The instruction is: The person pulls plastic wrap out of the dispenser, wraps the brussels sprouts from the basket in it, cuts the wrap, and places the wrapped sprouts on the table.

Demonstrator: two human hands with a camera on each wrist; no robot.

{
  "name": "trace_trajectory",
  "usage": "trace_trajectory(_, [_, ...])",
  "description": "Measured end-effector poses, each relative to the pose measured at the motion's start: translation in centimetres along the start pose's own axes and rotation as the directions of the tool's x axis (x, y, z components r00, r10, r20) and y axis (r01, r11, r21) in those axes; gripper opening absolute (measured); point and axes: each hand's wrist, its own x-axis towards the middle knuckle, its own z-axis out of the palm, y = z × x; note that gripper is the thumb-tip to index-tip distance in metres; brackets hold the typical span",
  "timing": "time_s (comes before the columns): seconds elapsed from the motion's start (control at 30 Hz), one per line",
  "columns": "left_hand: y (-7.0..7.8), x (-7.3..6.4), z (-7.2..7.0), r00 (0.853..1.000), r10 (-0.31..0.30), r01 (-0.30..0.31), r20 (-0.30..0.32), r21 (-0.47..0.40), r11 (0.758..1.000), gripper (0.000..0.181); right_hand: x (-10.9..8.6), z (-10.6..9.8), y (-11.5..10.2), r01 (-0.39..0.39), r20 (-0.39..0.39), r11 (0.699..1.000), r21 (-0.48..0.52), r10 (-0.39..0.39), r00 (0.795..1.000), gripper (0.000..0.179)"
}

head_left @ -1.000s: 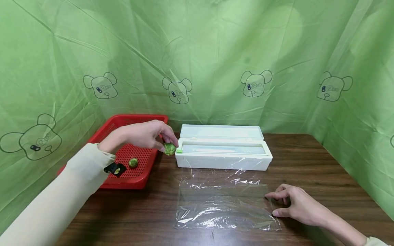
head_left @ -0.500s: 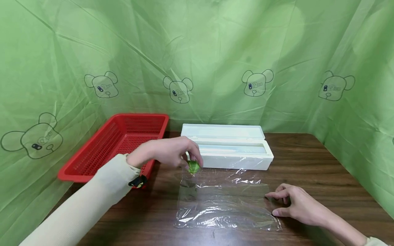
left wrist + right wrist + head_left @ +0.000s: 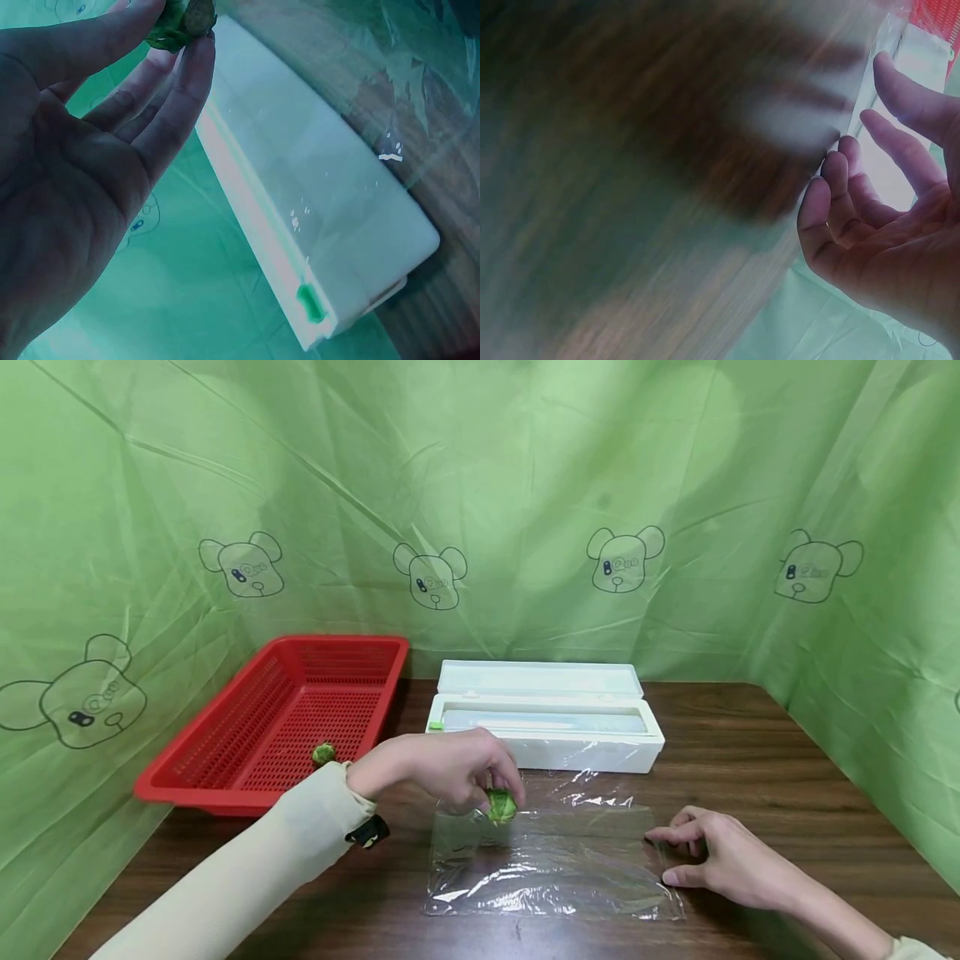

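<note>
small round leafy green sprout (image 3: 502,808), pinched in left fingers (image 3: 507,768), above clear crinkled film (image 3: 555,864), spread on counter (image 3: 750,760)

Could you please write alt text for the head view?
A left hand pinches a small green vegetable over clear film spread before an open white box; the right hand is at the film's right edge. A red basket at left holds a second vegetable.

Partly covered, cropped or blurred
Head view: the left hand (image 3: 465,768) hides part of the green vegetable (image 3: 502,807) and the white box (image 3: 592,755); the left sleeve (image 3: 277,839) runs off at 8 o'clock. Left wrist view: the green vegetable is cropped at 11 o'clock. Right wrist view: the tabletop (image 3: 652,172) is blurred toward 9 o'clock, and the right hand (image 3: 907,255) cut off at 3 o'clock.
</note>
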Motion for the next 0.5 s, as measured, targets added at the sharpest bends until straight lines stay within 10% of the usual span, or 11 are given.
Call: trace_trajectory(0.5, [0.4,1.9,1.9,0.999,0.039,-0.039,0.016,0.038,0.998,0.043,-0.1,0.1,0.1,0.025,-0.02,1.0,-0.009,-0.025,0.999,0.047])
